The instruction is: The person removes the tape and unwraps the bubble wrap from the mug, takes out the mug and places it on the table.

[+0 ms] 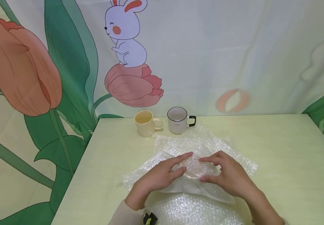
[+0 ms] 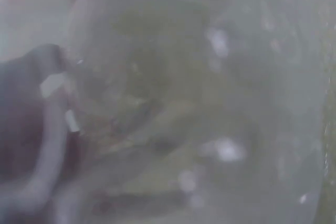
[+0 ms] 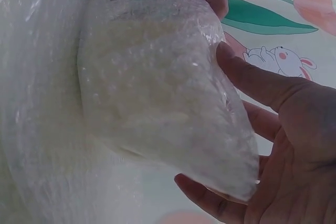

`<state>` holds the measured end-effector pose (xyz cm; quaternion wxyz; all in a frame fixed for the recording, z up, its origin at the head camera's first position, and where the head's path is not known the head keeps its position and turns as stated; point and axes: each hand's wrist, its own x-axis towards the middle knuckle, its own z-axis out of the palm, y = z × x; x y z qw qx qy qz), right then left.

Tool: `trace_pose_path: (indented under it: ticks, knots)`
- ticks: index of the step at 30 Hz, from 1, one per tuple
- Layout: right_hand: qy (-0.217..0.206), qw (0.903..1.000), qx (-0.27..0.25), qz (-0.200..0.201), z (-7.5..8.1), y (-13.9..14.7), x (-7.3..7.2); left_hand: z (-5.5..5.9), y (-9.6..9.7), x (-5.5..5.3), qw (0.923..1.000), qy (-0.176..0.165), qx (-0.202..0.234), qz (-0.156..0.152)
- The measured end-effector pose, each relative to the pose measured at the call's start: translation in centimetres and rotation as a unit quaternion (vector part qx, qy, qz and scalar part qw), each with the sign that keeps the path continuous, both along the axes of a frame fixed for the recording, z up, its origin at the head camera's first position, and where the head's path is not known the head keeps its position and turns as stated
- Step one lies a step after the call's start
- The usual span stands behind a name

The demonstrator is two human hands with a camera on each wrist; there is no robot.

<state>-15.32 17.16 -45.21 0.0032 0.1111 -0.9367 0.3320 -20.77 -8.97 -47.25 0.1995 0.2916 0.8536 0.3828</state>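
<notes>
Between the two hands, in the head view, a round-rimmed, cup-like thing (image 1: 191, 176) sits wrapped in clear bubble wrap (image 1: 207, 189). My left hand (image 1: 163, 175) holds the wrap at the left of the rim, with thumb and index finger spread. From the right, my right hand (image 1: 230, 175) grips the wrap, thumb nearer me and fingers at the far side. The right wrist view shows the bulging bubble wrap (image 3: 157, 93) between that thumb and fingers. Blurred film fills the left wrist view, so the left fingers' hold there is hard to make out.
A yellow mug (image 1: 145, 126) and a white mug (image 1: 177, 123) with black rim and handle stand at the table's back. Loose bubble wrap (image 1: 176, 143) lies behind the hands, and more (image 1: 195, 211) in front. A printed cloth (image 1: 207, 62) hangs behind the pale table (image 1: 288, 150).
</notes>
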Motion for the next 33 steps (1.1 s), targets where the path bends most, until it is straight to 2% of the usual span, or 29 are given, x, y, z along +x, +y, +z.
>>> trace_pose_path:
  ticks: [15,33]
  knots:
    - [-0.028,0.9994,-0.016,-0.010,1.0,0.8,-0.2,-0.1,-0.1,-0.2,1.0000,-0.007,-0.002,0.000]
    - [-0.020,0.9997,-0.016,-0.004,0.8,1.1,-0.1,-0.1,0.0,-0.2,0.9999,0.006,0.007,-0.007]
